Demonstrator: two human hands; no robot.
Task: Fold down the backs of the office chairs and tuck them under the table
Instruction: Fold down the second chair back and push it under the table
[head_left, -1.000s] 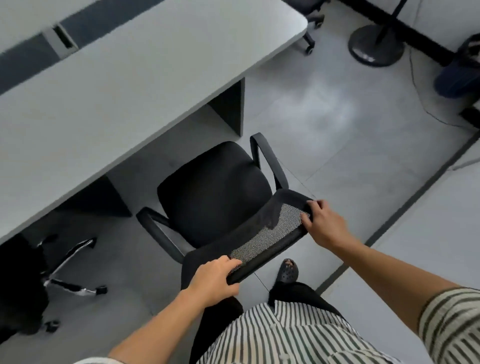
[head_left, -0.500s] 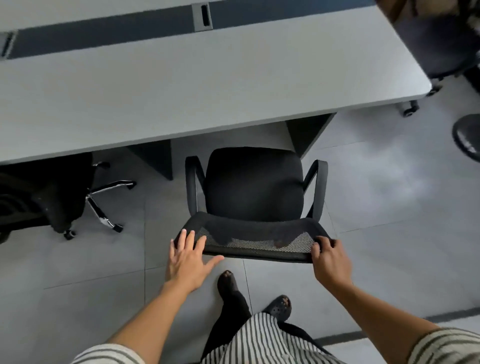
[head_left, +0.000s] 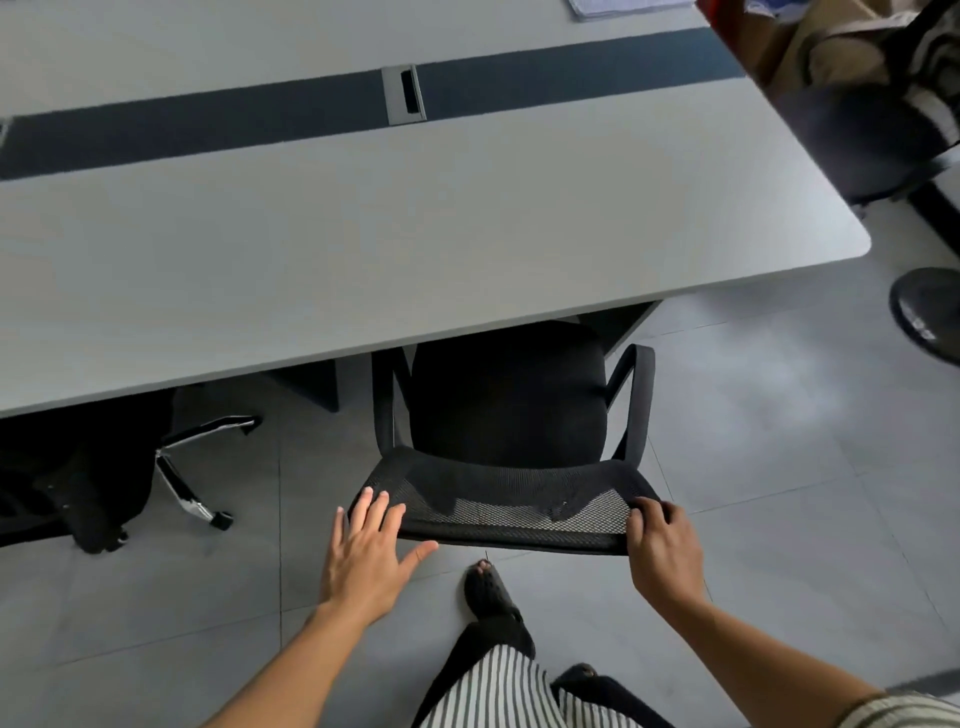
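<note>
A black office chair (head_left: 506, 410) stands at the near edge of the grey table (head_left: 363, 234), its seat front just under the tabletop. Its mesh back (head_left: 498, 499) is upright, seen from above. My right hand (head_left: 662, 551) grips the back's top right corner. My left hand (head_left: 366, 556) is open, fingers spread, with the fingertips resting on the back's top left corner. Both armrests show beside the seat.
Another black chair (head_left: 78, 478) with a chrome wheeled base (head_left: 192, 467) sits tucked under the table at left. A third dark chair (head_left: 872, 135) stands past the table's right end. A round black stand base (head_left: 930, 317) lies on the floor at right. My foot (head_left: 485, 587) is behind the chair.
The chair has been swung square to the table and rolled forward until its seat front reaches under the edge. My left hand let go of the back and now rests open.
</note>
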